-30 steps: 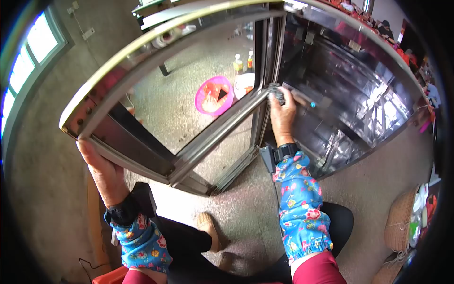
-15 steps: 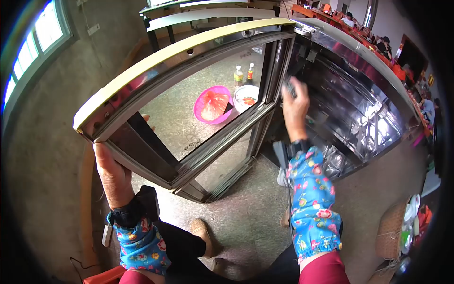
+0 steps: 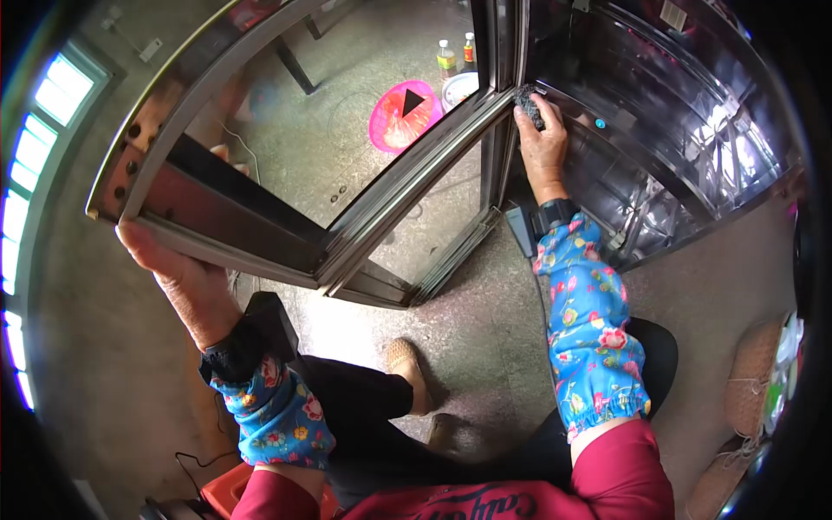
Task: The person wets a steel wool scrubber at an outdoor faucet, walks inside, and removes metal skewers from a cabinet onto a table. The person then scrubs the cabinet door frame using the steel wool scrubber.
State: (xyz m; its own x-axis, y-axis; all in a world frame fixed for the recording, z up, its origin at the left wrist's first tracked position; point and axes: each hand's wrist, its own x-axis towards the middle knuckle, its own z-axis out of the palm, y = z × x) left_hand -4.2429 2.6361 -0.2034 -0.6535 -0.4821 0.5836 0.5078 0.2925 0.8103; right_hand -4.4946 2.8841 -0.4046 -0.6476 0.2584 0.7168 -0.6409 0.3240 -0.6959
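A metal-framed glass door stands swung open from a shiny metal cabinet. My left hand grips the door's near outer edge, its thumb on the close side and fingertips showing through the glass. By the hinge side, my right hand holds a dark grey scouring pad against the inner frame, near the end of the crossbar. The fingers are wrapped round the pad, and it touches the metal.
Beyond the glass, a pink basin holding a red plastic bag sits on the floor. Two bottles and a white dish are beside it. A woven basket stands at right, a red stool at lower left.
My view has tipped downward, so the door sits higher in it. My right hand has brought the scouring pad against the frame; my left hand keeps hold of the door edge.
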